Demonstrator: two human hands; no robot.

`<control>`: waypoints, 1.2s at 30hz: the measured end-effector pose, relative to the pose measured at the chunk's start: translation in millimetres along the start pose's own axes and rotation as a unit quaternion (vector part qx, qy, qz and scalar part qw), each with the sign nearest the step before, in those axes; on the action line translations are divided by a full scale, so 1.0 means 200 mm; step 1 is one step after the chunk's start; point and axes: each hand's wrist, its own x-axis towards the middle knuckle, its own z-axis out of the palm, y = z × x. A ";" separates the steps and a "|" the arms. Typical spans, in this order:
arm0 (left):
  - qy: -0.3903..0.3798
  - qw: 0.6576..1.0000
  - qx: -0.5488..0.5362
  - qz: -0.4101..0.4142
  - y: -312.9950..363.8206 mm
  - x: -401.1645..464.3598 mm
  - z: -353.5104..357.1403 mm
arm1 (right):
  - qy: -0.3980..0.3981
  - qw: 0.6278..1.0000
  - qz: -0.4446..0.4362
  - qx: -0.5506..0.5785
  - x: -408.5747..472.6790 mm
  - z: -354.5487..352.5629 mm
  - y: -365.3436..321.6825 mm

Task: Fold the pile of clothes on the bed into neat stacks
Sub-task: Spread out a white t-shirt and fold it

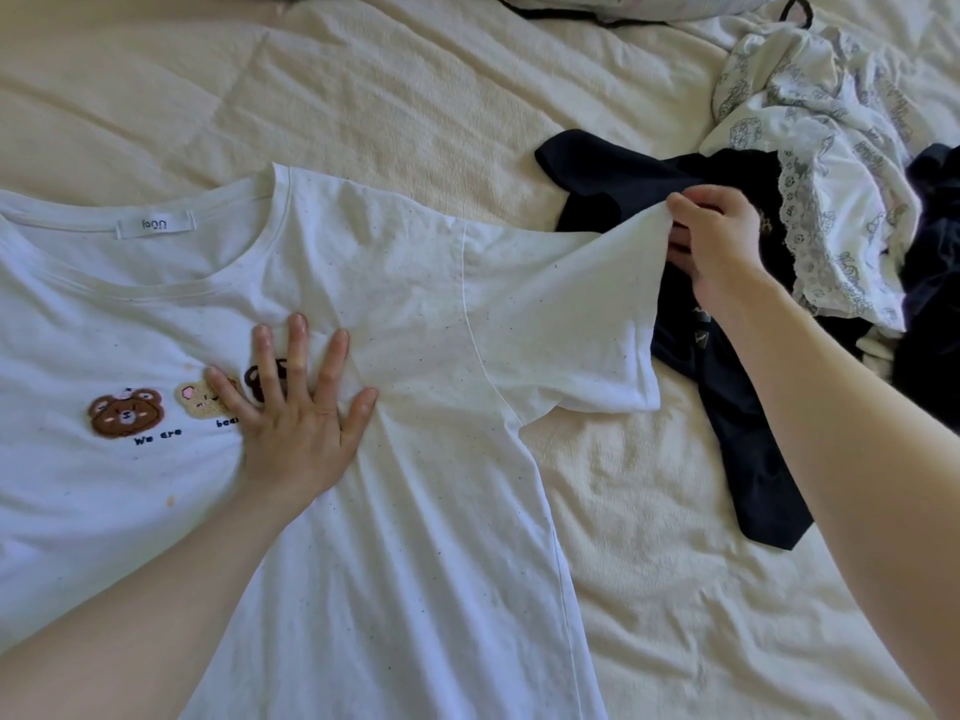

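White T-shirt (405, 314) spread front-up across the left and centre of the frame, on a cream bedspread (363, 96), collar toward the upper left. Three bear patches (124, 413) sewn across the chest at mid-left, the rightmost partly hidden. Left hand (296, 413) pressed flat on the chest at centre-left, fingers straight and spread, nothing gripped. Right hand (714, 241) at upper right, thumb and fingers pinching the hem of the shirt's sleeve (566, 314) and lifting that corner off the bed. Dark navy garment (727, 418) lying just beside and partly under the sleeve, running down toward the lower right. Crumpled white printed garment with lace trim (821, 148) heaped in the upper right corner, overlapping the navy one. Edge of a pillow (597, 2) along the top.
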 end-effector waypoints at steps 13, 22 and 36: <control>-0.005 1.000 -0.014 -0.002 0.00 0.00 0.00 | -0.114 0.941 0.259 -0.185 -0.49 -0.13 0.30; 0.012 1.000 -0.007 0.005 0.00 0.00 0.01 | -0.084 0.966 0.244 0.018 -0.52 -0.28 0.32; -0.090 0.994 -0.032 -0.045 0.00 0.02 -0.06 | 0.086 0.983 0.146 -0.066 -0.84 -0.15 0.55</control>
